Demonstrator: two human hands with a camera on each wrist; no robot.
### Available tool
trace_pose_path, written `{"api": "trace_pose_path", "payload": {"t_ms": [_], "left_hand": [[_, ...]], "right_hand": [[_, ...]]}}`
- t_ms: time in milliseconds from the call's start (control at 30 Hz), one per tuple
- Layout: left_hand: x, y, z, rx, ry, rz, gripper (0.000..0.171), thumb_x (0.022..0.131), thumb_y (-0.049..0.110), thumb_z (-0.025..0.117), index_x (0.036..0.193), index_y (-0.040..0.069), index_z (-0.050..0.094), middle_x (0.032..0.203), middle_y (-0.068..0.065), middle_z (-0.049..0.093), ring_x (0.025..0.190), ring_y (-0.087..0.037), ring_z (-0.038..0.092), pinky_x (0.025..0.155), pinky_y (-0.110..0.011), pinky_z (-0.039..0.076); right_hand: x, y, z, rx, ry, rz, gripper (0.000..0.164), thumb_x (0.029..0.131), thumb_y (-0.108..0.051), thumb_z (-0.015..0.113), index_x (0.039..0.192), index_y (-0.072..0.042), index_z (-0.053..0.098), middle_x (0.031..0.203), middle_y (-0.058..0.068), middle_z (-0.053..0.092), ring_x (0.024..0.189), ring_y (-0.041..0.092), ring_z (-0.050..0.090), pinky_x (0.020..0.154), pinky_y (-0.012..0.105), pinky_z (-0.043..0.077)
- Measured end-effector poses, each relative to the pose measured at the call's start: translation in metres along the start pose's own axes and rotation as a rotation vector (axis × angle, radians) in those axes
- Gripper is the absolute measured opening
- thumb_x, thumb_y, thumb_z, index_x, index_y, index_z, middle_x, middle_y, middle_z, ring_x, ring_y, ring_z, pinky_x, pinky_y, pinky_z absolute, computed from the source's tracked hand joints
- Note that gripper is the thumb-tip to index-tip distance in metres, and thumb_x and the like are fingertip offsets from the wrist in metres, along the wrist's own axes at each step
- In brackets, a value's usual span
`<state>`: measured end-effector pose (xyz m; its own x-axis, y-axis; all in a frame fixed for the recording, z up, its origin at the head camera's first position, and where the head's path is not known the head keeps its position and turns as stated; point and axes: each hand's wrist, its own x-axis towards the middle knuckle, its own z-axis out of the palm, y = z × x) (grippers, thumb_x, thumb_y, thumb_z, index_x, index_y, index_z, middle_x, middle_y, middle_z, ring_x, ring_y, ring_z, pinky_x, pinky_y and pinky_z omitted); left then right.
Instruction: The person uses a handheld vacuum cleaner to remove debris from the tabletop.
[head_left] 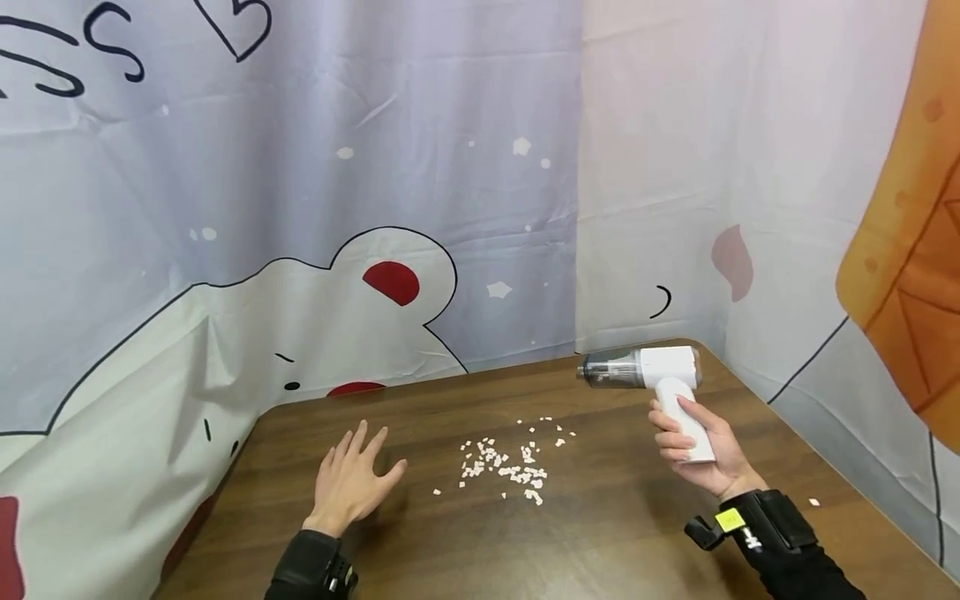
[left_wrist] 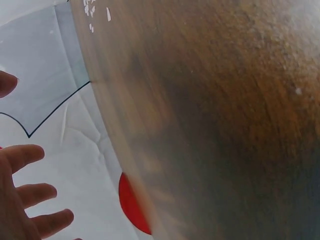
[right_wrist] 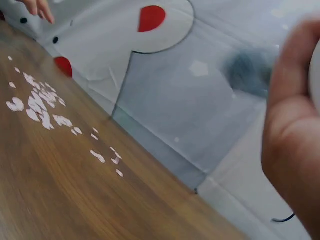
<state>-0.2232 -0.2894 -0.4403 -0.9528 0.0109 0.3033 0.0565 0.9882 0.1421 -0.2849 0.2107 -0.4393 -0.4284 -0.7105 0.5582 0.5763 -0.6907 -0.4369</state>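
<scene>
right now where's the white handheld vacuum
At the head view's right, the right hand grips the white handheld vacuum, right of the scattered white scraps.

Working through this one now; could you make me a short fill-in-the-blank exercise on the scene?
1. The right hand grips the white handheld vacuum, while the left hand holds ____.
2. In the head view, the vacuum's clear nozzle points toward the picture's ____ side.
3. The small scraps scattered on the brown table are ____ in colour.

Missing words: nothing; left; white.
</scene>
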Motion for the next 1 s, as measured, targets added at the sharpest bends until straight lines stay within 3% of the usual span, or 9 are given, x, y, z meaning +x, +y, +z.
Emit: {"api": "trace_pose_path", "payload": {"t_ms": [267,567,667,1000], "left_hand": [[-0.001,-0.001,-0.003,-0.007,0.006,0.002,0.072,0.086,0.061,0.055,0.14,0.013,0.051,0.148,-0.021,0.034,0.134,-0.044,0.03,0.104,-0.063,0.023],[-0.005,-0.005,-0.002,-0.015,0.012,0.008,0.07,0.086,0.057,0.059,0.14,0.013,0.051,0.148,-0.021,0.035,0.133,-0.044,0.031,0.103,-0.063,0.024],[-0.006,-0.007,-0.001,-0.017,0.006,0.007,0.07,0.086,0.056,0.059,0.141,0.014,0.05,0.148,-0.021,0.035,0.134,-0.044,0.031,0.103,-0.063,0.024],[-0.008,-0.009,0.002,-0.032,-0.019,-0.009,0.071,0.087,0.058,0.058,0.142,0.014,0.048,0.149,-0.021,0.034,0.134,-0.044,0.031,0.104,-0.062,0.024]], "right_hand": [[0.005,0.001,0.002,0.032,0.059,0.04,0.043,0.103,-0.032,0.015,0.126,-0.003,0.036,0.086,-0.002,0.03,0.064,0.005,0.028,0.065,0.018,0.036],[-0.01,-0.006,-0.003,-0.147,0.33,0.125,0.038,0.105,-0.022,0.013,0.114,-0.002,0.044,0.091,0.003,0.055,0.068,0.007,0.034,0.062,0.019,0.042],[-0.011,-0.004,-0.005,-0.18,0.408,0.164,0.036,0.106,-0.021,0.015,0.108,-0.002,0.045,0.088,0.001,0.055,0.068,0.005,0.039,0.061,0.018,0.042],[-0.002,0.003,-0.006,-0.286,0.532,0.227,0.025,0.106,-0.019,0.023,0.105,-0.003,0.042,0.084,0.0,0.055,0.066,0.004,0.052,0.057,0.015,0.044]]}}
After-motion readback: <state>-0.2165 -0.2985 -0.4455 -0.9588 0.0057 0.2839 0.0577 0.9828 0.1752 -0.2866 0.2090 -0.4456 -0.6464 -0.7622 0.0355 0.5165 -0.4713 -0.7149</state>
